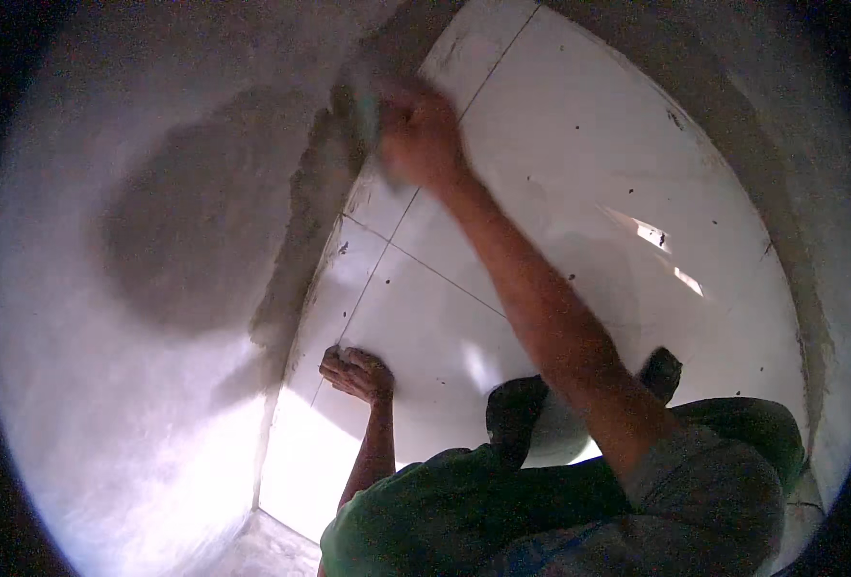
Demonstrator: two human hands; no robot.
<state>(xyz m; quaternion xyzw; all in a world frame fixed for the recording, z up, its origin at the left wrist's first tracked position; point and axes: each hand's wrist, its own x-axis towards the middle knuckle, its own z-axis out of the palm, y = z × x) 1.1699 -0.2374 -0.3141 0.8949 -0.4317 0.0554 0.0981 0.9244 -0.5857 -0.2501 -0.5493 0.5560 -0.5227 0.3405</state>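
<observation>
The right hand (424, 135) is extended to the upper part of the view, by the base of the left wall (50, 240). Its fingers are curled, apparently closed around a greenish object (367, 117). The object is blurred, and its type cannot be determined. It is located on the wall side of the hand, against the dark grey band (296, 221) that runs along the wall base.

The left hand (356, 375) is placed low on the white tiled floor (637, 163), near the same wall. Its fingers are bent and kept close together, and the tile is touched at a thin joint line (432, 274). Whether anything is held beneath the fingers cannot be determined.

The floor is divided by narrow joints, one of which is crossed by another between the two hands. Small dark specks are scattered over the tiles, and slender patches of light (651, 234) are cast to the right of the right forearm. A rounded shadow (195, 221) is cast on the left wall. A second grey band (800, 279) is seen along the right edge of the floor. Dark footwear (514, 418), green trousers (425, 519) and a grey sleeve (704, 490) are shown at the lower edge.
</observation>
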